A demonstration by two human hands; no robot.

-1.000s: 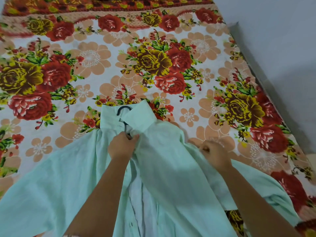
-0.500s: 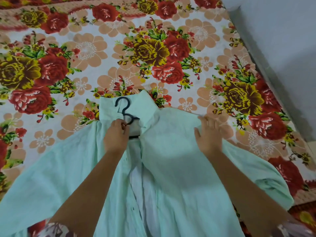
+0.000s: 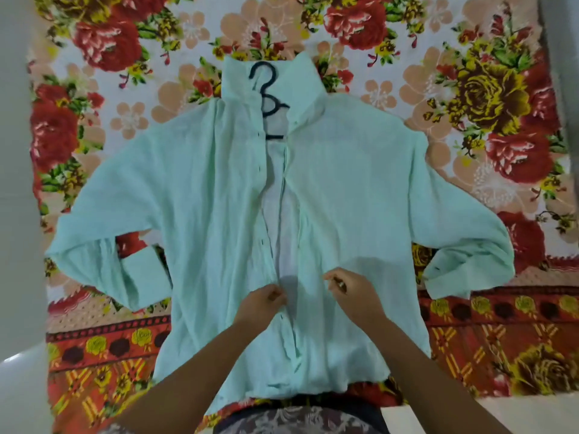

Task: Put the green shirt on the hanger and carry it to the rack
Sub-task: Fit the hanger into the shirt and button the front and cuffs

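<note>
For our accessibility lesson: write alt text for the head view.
A green shirt lies unbuttoned on a floral sheet, a black hanger in its collar. The left hand and right hand pinch its front edges.

The shirt [image 3: 200,189] is showing pale mint green, the hanger [image 3: 269,101] black. The sheet [image 3: 470,89] is displaying red and yellow roses with peach blossoms on white.

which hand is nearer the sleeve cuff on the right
Right. The right hand pinches the shirt front just left of that cuff; the left hand holds the other front edge, farther left.
</note>
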